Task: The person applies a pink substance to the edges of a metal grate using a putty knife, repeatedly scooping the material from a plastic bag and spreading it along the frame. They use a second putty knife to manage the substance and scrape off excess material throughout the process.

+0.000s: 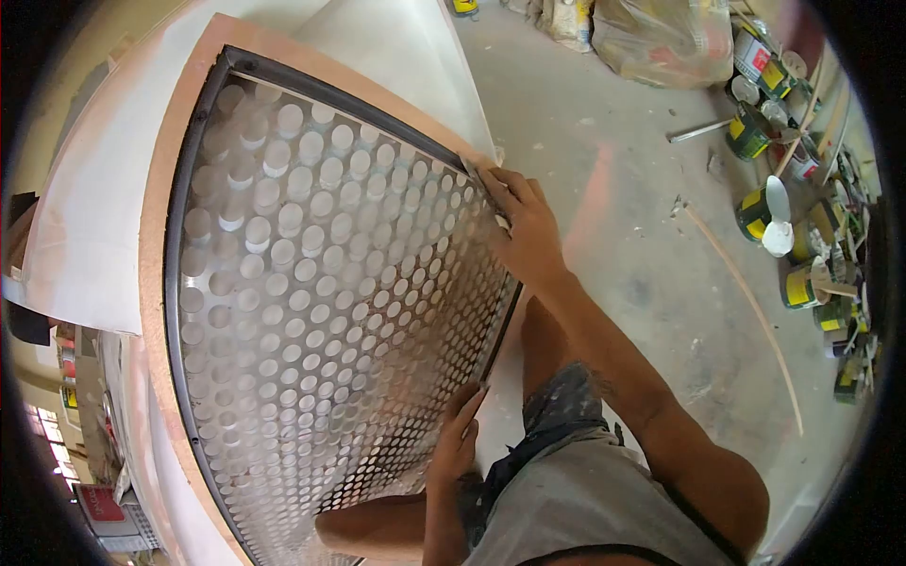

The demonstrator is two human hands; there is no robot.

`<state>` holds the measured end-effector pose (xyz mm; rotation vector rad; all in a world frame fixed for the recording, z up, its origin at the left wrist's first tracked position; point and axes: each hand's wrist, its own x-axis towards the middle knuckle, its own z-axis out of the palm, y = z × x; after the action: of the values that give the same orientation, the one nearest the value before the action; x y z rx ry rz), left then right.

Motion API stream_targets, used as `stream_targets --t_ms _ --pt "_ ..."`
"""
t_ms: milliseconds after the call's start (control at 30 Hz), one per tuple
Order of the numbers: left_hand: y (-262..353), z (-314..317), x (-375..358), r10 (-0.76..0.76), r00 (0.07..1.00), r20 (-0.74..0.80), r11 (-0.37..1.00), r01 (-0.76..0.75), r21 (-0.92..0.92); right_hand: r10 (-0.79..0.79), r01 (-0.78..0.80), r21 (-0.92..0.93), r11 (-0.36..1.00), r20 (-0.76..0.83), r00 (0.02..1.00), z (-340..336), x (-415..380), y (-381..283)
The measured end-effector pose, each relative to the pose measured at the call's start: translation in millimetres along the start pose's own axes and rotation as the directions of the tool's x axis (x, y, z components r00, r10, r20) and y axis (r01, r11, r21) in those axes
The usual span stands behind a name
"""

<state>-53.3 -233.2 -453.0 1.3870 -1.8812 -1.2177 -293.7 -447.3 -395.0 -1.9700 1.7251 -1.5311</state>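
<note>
A large perforated metal panel (326,259) in a black frame (176,236) slopes in front of me, resting against a white piece with a pinkish-tan border (156,274). My right hand (528,226) lies at the frame's upper right edge, its fingers closed over the rim. A thin greyish sliver shows at those fingertips, too small to name. Lower down, my left hand (458,439) is closed around the frame's near side edge, thumb and fingers pressed together. My bare knee (377,524) is beside the panel's lower part.
Paint cans (750,132) with drips, sticks and lids crowd the right side. A clear plastic bag (665,42) sits at the top. A thin wooden strip (746,311) and a metal tube (698,131) lie on the grey floor (651,274). A container (113,514) stands lower left.
</note>
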Motion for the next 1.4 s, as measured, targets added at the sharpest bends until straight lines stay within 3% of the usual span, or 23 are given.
stream_targets --t_ms 133,200,633,700,967,1200,1400 --pt "8 -2 5 0.030 0.999 0.015 0.999 -0.030 0.035 0.057 -0.061 0.067 0.996 0.051 0.997 -10 4 9" --pt "10 -3 7 0.021 1.000 0.019 0.999 -0.022 0.045 0.058 -0.057 0.061 0.997 -0.016 0.998 -8 7 6" --pt "-2 6 -8 -0.115 0.993 -0.008 0.993 0.114 -0.024 0.056 -0.048 0.092 0.995 -0.088 0.995 11 1 1" --pt "1 6 -4 -0.096 0.995 -0.002 0.995 0.096 -0.018 0.036 -0.037 0.062 0.997 0.013 0.999 0 0 10" --pt "4 1 4 -0.024 1.000 0.019 0.999 0.024 0.037 0.063 -0.060 0.096 0.994 -0.024 0.998 4 8 8" --pt "-2 5 -7 -0.143 0.989 0.037 0.988 0.145 -0.051 0.077 -0.057 0.164 0.985 -0.115 0.990 25 6 1" --pt "-3 8 -10 -0.158 0.987 0.028 0.978 0.160 -0.135 0.069 -0.061 0.128 0.990 -0.060 0.996 22 3 3"
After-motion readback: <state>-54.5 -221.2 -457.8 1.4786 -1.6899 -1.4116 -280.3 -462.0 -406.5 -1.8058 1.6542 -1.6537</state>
